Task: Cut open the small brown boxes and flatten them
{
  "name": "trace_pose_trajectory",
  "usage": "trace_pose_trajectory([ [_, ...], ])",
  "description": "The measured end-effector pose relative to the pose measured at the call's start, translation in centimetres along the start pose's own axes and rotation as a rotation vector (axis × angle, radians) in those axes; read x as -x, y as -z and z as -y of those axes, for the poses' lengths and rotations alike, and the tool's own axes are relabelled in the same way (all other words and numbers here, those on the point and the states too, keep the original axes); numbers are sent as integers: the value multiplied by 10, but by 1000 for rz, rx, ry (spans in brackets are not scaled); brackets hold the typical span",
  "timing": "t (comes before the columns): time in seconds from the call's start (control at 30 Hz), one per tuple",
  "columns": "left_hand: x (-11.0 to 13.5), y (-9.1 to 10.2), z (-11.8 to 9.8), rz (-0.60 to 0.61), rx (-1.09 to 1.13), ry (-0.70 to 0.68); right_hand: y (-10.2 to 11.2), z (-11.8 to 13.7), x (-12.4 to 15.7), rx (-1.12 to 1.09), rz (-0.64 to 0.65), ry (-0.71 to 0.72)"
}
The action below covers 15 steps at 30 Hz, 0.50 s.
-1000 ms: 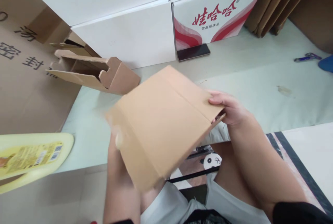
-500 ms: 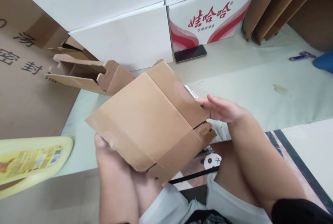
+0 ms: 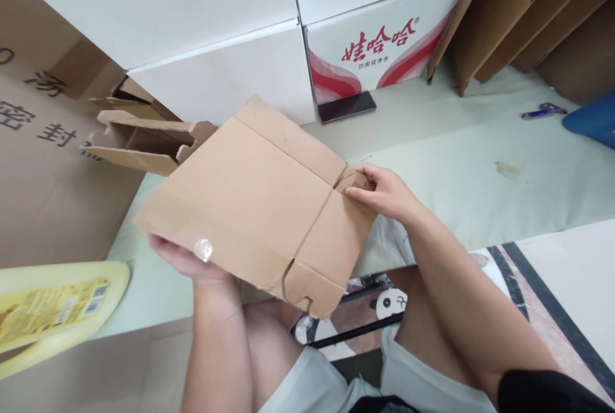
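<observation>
I hold a flat brown cardboard box blank (image 3: 250,202) above my lap, tilted down toward me. My left hand (image 3: 185,259) supports its lower left edge from beneath, thumb on top, fingers hidden under the board. My right hand (image 3: 384,192) pinches a small flap at the blank's right corner. Creases and side flaps show on the board's surface.
A partly folded brown carton (image 3: 144,137) lies at the left by a big printed cardboard box (image 3: 38,163). White boxes (image 3: 216,73), one with red print (image 3: 379,48), stand behind; a dark phone (image 3: 346,106) leans there. A yellow plastic stool (image 3: 52,310) sits lower left. More brown cardboard sheets (image 3: 528,9) lean at the right.
The cardboard blank has opened out flatter and swung to the left. My right hand moved from its far edge to pinching the corner flap; my left hand slid left beneath it.
</observation>
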<state>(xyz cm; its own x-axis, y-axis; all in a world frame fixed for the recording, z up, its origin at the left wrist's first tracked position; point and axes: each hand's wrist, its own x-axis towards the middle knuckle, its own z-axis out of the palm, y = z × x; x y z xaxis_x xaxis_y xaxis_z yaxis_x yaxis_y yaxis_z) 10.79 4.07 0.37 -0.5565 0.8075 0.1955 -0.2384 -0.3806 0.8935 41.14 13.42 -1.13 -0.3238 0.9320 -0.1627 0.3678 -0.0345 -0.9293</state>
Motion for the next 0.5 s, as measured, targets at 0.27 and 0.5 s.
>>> trace_pose_trajectory([
  [0.27,-3,4,7,-58,-170,310,11,-1,9,-132,-363,93],
  [0.5,9,-14,24,103,20,491,24,-12,76,-599,-163,26],
])
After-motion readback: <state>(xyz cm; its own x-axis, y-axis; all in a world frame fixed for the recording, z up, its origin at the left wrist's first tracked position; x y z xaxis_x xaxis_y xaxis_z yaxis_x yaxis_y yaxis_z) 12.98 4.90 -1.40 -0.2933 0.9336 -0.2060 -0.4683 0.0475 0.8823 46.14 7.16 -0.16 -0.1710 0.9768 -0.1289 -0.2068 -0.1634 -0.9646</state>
